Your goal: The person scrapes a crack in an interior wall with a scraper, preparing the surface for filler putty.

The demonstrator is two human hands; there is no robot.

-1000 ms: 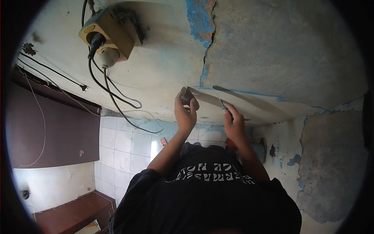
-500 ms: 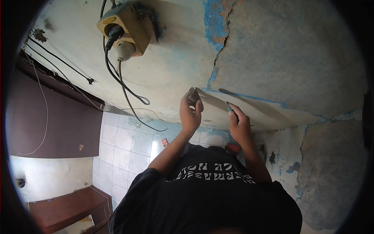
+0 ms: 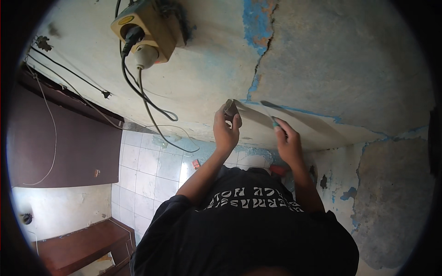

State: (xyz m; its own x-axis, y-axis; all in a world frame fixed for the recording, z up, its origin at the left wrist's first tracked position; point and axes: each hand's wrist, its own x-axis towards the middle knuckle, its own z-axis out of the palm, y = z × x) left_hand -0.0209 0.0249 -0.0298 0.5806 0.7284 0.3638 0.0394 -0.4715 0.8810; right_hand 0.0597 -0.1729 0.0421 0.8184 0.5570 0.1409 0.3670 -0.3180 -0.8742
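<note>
My left hand (image 3: 225, 133) is closed round a small grey-brown object (image 3: 232, 109), too indistinct to name, held up by the cracked, peeling wall (image 3: 304, 60). To its right, my right hand (image 3: 287, 140) grips a thin tool (image 3: 276, 124) with a green handle; its pale blade, slightly blurred, angles up and left towards a horizontal strip of exposed blue paint (image 3: 313, 110). Both objects are close to the wall, where dark shadows fall; whether they touch it I cannot tell.
A wall socket box (image 3: 156, 34) with two plugs hangs upper left, their cables (image 3: 142, 96) looping down beside my left hand. A purple-brown panel (image 3: 64, 138) is at left, a brown wooden ledge (image 3: 78, 244) below it. A tiled floor (image 3: 142, 165) with a small red object (image 3: 195, 164) lies below.
Both hands appear further right in the picture than a second ago, as does the socket box. Since half a second ago my right hand has shifted right and its blade shows longer.
</note>
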